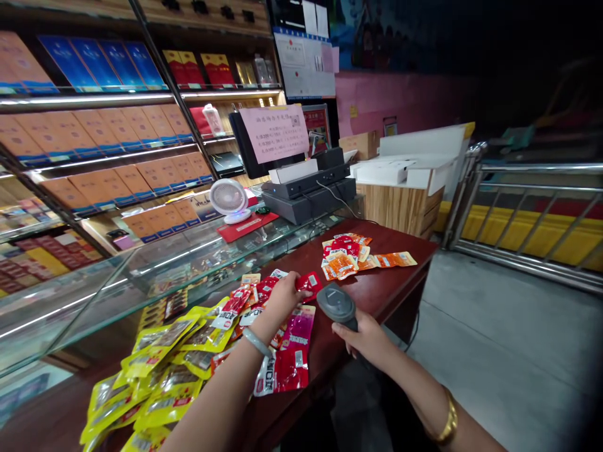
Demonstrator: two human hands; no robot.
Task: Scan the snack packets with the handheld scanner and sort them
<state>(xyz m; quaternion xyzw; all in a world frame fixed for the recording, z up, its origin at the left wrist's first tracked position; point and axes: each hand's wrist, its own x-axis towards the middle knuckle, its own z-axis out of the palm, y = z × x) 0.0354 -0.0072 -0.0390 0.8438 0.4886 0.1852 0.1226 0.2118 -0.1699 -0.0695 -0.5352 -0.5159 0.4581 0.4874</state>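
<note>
My right hand (pixel 365 339) is wrapped round the handle of a dark grey barcode scanner (pixel 335 302), whose head points left and away from me. Pinched in my left hand (pixel 286 294) is a small red snack packet (pixel 309 285), just beyond the scanner head. Under and around my left forearm lie more red snack packets (pixel 235 304), a magenta packet (pixel 299 326) and a large red packet (pixel 288 370). Yellow snack bags (pixel 164 383) with clear windows are heaped at the near left. Farther back on the table sits a second pile of orange and red packets (pixel 343 254).
The dark red table (pixel 396 238) adjoins a glass display counter (pixel 117 301) on the left. On the counter stand a white fan (pixel 229 199), a monitor with a pink notice (pixel 273 133) and a black cash drawer (pixel 306 204). A metal railing (pixel 541 168) is at the right.
</note>
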